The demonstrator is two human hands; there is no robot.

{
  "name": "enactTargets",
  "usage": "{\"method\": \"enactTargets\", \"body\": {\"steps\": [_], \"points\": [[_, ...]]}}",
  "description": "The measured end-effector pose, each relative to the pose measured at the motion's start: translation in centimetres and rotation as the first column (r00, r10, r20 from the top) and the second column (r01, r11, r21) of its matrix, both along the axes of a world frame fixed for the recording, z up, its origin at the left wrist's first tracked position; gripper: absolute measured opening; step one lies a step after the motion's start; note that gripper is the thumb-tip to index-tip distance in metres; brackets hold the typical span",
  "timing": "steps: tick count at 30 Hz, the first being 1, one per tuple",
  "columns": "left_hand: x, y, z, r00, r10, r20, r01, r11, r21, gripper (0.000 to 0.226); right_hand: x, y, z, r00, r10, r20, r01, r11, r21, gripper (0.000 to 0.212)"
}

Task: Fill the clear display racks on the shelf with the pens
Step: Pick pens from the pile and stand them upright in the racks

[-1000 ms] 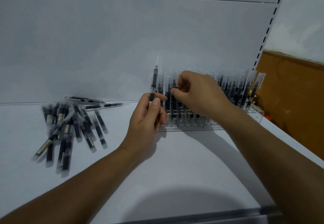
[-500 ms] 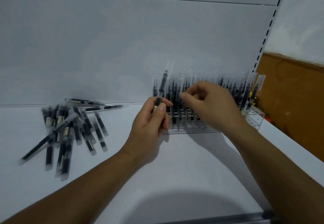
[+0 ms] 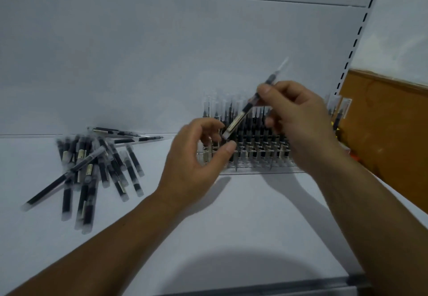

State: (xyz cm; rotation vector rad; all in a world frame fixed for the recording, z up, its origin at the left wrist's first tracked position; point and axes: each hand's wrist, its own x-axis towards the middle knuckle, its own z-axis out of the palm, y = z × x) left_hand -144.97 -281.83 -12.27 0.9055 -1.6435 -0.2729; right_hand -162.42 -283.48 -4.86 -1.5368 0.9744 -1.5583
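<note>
1. Pinching a single pen (image 3: 245,113) between thumb and fingertips, the right hand (image 3: 301,122) holds it tilted above the clear display rack (image 3: 261,167), cap end up and to the right, lower end down and to the left.
2. The left hand (image 3: 192,163) sits at the pen's lower end with its fingers curled around that tip. Motion blur hides whether it grips the pen or only steadies it.
3. The slant looks like a hand-over or an aiming hold: the pen has to stand upright before it can drop into a slot, and the left hand seems placed to guide the tip.
4. The rack stands against the back panel (image 3: 162,64) and is already dense with upright pens. Any free slots are hidden behind the hands, so I cannot tell which one is the target.
5. Many loose pens (image 3: 92,168) lie in a heap on the shelf (image 3: 231,226), well to the left of the rack, so much filling probably remains.
6. Room to move lies towards the shelf's front edge (image 3: 254,287) and in the bare stretch between heap and rack. The slotted upright (image 3: 356,36) closes off the right side just beyond the rack.
</note>
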Motion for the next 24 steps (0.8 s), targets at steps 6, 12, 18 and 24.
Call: {"method": "enactTargets", "body": {"steps": [6,12,18,24], "points": [[1.0,-1.3,-0.7,0.968,0.222,-0.120,-0.185,0.946,0.265,0.050,-1.2,-1.7,-1.0,0.918,-0.275,-0.285,0.228,0.955,-0.188,0.011],[1.2,-2.2,-1.7,0.984,0.171,-0.046,-0.128,0.865,0.486,0.056,-0.9,-2.8,-2.2,0.826,-0.307,-0.473,0.216,0.947,-0.237,0.013],[1.3,-2.5,-1.8,0.980,0.184,-0.078,-0.118,0.847,0.519,0.059,-0.6,-3.4,-3.2,0.751,-0.267,-0.604,0.181,0.963,-0.200,0.014],[1.3,-2.7,-2.0,0.978,0.188,-0.086,-0.117,0.848,0.517,0.057,-0.4,-3.7,-4.1,0.695,-0.239,-0.678,0.173,0.971,-0.164,0.022]]}}
